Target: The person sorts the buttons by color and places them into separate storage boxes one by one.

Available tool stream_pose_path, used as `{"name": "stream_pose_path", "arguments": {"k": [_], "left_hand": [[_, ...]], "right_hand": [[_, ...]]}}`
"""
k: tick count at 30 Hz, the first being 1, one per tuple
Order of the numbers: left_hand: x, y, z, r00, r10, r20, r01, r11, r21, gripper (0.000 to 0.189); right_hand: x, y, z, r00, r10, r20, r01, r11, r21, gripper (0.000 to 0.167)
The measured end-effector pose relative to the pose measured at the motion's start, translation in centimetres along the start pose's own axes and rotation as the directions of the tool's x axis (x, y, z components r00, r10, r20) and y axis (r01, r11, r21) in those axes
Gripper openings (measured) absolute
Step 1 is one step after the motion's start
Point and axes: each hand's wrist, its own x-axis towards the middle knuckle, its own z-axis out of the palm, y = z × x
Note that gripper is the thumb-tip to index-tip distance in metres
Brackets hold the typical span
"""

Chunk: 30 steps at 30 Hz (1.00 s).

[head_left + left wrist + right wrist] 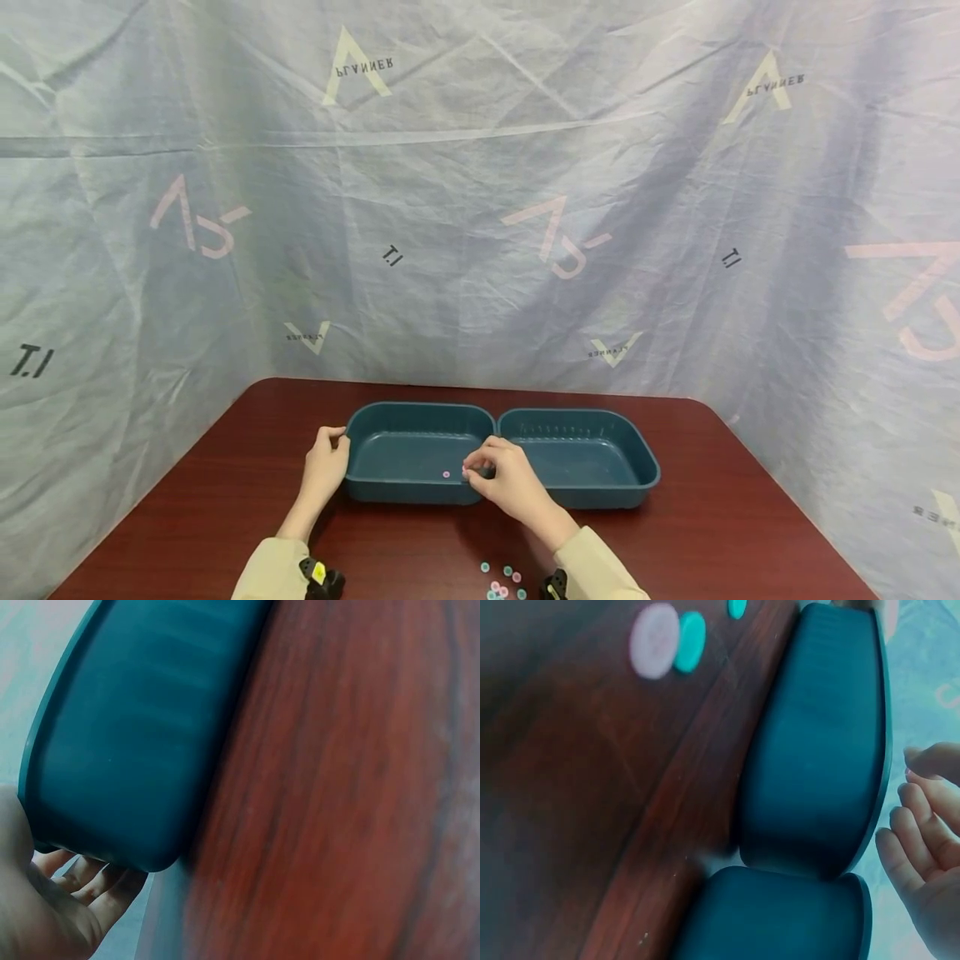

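1. I read "PLANNER", flipped, and "T.I" on the pale sheet (450, 167) around the table; large pink marks repeat there too.
2. The table (397, 550) is dark red, wood-grained.
3. My left hand (326, 462) grips the left tray (412, 493) at its outer end.
4. My right hand (510, 482) pinches a pink disc (465, 472) over that tray, beside the right tray (592, 498).
5. Another disc (446, 474) lies inside; pink and teal loose discs (503, 592) lie nearer me.
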Motion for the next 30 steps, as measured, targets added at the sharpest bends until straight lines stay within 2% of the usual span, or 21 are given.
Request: {"name": "stream_pose_path", "arguments": {"k": [5,14,30], "left_hand": [[0.0,-0.1,0.0,1.000,-0.002,0.009,0.002,1.000,-0.004,0.037],[-0.1,-0.1,0.1,1.000,-0.008,-0.001,0.008,1.000,0.001,0.036],[0.2,-0.1,0.2,1.000,-0.019,-0.023,0.019,1.000,0.000,0.036]], "right_hand": [[0.6,0.4,0.3,1.000,-0.015,-0.007,0.015,0.999,-0.035,0.006],[1.2,0.9,0.9,0.999,0.021,0.043,-0.019,0.999,-0.034,0.005],[2.6,1.0,2.1,0.995,0.033,0.096,-0.027,0.998,-0.061,0.008]]}}
